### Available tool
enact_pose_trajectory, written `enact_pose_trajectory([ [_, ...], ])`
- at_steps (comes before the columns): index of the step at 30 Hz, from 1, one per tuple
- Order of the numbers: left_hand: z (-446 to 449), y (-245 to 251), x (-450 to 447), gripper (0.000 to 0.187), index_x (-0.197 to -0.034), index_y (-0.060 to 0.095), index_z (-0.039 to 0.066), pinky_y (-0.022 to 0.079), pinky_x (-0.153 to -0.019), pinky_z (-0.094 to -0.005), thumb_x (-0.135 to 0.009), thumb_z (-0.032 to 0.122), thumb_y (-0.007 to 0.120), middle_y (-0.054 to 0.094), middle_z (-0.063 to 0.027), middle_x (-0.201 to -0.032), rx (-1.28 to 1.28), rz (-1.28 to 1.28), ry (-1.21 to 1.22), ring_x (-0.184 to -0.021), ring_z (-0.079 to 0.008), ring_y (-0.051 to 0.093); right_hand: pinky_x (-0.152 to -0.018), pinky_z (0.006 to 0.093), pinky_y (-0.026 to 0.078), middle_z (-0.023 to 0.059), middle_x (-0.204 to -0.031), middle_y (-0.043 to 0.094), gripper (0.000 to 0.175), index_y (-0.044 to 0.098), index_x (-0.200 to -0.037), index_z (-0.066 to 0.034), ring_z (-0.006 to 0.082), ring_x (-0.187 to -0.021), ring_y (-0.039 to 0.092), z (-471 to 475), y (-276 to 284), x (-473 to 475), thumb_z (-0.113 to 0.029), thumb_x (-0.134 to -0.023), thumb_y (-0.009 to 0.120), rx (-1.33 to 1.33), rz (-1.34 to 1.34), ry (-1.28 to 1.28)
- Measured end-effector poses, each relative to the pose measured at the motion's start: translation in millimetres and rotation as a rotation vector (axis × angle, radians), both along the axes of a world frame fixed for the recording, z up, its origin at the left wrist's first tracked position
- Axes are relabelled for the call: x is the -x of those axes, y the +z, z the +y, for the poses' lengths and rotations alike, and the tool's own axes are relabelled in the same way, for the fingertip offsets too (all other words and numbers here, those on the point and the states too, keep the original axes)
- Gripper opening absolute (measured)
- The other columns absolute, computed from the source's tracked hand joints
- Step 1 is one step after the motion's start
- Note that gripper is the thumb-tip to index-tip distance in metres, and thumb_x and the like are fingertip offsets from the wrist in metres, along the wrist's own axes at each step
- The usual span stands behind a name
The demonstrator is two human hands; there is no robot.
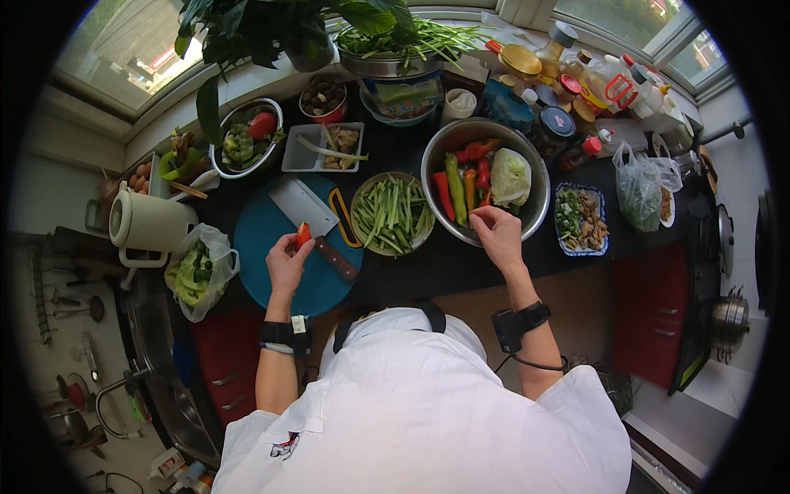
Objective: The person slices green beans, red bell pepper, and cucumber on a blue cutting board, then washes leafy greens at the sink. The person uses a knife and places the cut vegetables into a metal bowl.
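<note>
My left hand (287,262) holds a short piece of red pepper (303,234) over the round blue cutting board (259,247). A cleaver (305,205) with a brown wooden handle lies on the board, blade pointing away to the upper left. My right hand (497,236) is at the near rim of a steel bowl (538,185), thumb and forefinger together; whether something small is between them I cannot tell. The bowl holds several red peppers (442,194), a green pepper (455,185) and a cabbage piece (511,178). Between board and bowl stands a bowl of cut green strips (393,213).
A bag of green vegetables (196,275) and a cream kettle (145,225) stand left. Behind are a divided tray (302,160), a bowl with a tomato (262,125) and bottles (580,151). A blue-rimmed dish (582,219) of chopped food and a plastic bag (639,191) are right.
</note>
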State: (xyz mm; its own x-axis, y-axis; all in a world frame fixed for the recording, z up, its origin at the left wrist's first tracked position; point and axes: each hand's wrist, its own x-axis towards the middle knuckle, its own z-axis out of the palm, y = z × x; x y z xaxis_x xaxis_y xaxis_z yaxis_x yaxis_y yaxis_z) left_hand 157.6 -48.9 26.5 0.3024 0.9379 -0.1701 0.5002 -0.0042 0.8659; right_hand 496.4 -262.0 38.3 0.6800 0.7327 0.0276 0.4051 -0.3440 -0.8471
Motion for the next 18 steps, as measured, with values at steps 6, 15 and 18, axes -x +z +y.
enact_pose_trajectory([
  [6,-16.2,40.4,-72.4,0.028,-0.105,0.069,-0.001,0.044,-0.052,-0.0206,-0.085,0.016,0.077,0.064,0.001,-0.076,0.077,-0.173,-0.264,-0.055,-0.0055,0.053,-0.063,0.0263,0.051,0.0075,-0.075,0.07,0.014,0.072,-0.091,0.0002,0.0125,-0.067,0.066,-11.9,-1.7,-7.0,-0.013,-0.087,0.07,-0.179,-0.076,-0.298],
  [15,-25.1,45.3,-207.9,0.035,-0.109,0.068,-0.002,0.051,-0.069,-0.0248,-0.078,0.011,0.079,0.065,-0.0072,-0.098,-0.076,-0.201,-0.779,-0.075,-0.0118,0.058,-0.067,0.0257,0.052,0.0052,-0.077,0.073,0.016,0.074,-0.095,-0.0025,0.0103,-0.069,0.067,-44.4,-0.7,-47.6,-0.015,-0.086,0.07,-0.229,0.06,-0.464],
  [18,-31.8,37.1,-238.6,0.034,-0.109,0.068,-0.002,0.053,-0.071,-0.0307,-0.079,0.011,0.077,0.066,-0.011,-0.1,-0.251,-0.087,-0.858,-0.08,-0.0183,0.065,-0.067,0.0275,0.053,0.0071,-0.079,0.073,0.016,0.075,-0.093,-0.0036,0.0135,-0.071,0.069,-54.4,-0.9,-44.3,-0.016,-0.084,0.07,-0.156,0.059,-0.453],
])
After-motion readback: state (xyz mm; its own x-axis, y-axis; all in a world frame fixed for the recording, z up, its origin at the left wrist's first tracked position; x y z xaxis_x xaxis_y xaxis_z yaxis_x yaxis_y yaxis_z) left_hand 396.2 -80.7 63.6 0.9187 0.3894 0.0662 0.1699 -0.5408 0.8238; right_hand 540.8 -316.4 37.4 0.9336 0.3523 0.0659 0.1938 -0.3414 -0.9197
